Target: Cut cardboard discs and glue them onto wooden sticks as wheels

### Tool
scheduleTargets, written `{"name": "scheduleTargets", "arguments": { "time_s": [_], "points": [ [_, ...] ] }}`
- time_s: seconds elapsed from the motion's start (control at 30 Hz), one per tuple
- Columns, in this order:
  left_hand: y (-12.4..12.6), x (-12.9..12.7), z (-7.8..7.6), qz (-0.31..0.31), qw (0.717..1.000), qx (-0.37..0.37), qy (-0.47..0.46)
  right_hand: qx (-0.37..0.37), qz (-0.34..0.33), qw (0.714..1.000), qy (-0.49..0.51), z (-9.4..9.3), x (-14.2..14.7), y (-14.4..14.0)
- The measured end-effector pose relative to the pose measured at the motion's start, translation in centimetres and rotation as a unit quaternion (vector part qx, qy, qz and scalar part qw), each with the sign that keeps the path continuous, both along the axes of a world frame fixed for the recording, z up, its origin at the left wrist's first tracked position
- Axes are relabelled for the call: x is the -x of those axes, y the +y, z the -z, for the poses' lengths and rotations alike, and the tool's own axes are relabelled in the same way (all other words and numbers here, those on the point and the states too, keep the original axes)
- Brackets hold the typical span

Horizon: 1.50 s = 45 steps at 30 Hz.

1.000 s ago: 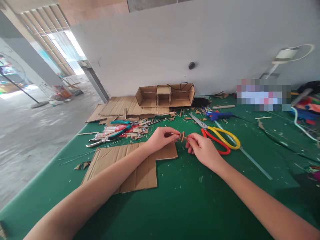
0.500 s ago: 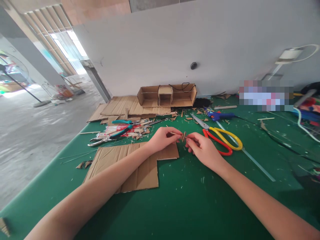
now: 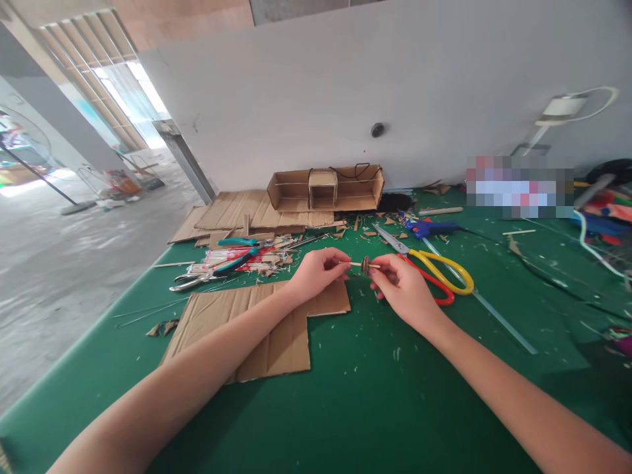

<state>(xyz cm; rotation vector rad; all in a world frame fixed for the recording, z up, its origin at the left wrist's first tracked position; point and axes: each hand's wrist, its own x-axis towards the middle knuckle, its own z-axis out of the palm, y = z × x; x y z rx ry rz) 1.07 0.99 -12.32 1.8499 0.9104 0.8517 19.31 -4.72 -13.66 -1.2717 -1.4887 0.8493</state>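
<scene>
My left hand (image 3: 316, 273) and my right hand (image 3: 402, 286) meet over the green table (image 3: 375, 395), just above a flat cardboard sheet (image 3: 261, 329). Between their fingertips runs a thin wooden stick (image 3: 356, 264) that passes through a small round cardboard disc (image 3: 365, 265). The left fingers pinch the stick's left end. The right fingers pinch its right end, close to the disc. Both hands hover a little above the table.
Yellow-and-red scissors (image 3: 429, 266) lie right behind my right hand. A blue glue gun (image 3: 432, 228), teal-handled pliers (image 3: 232, 253), loose sticks and cardboard scraps lie farther back. An open cardboard box frame (image 3: 326, 187) stands by the white wall. The table's left edge drops to the floor.
The disc on the stick has turned from edge-on and tilted to more upright, and the stick now shows on both sides of it. Both hands stayed in nearly the same place.
</scene>
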Motion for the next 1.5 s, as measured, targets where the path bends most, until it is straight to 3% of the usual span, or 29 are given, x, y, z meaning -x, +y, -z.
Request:
{"name": "scheduleTargets", "arguments": {
  "time_s": [0.67,0.93,1.5],
  "points": [
    [-0.3,0.4,-0.6,0.057,0.99,-0.093,0.092,-0.001,-0.033,0.999,0.024,0.7,-0.4,0.0],
    [-0.5,0.3,-0.7,0.033,0.968,-0.206,0.141,0.013,-0.043,0.998,0.034,0.7,-0.4,0.0],
    [-1.0,0.3,-1.0,0.051,0.965,-0.189,0.176,0.042,-0.084,0.994,0.048,0.6,-0.4,0.0]
  ]
}}
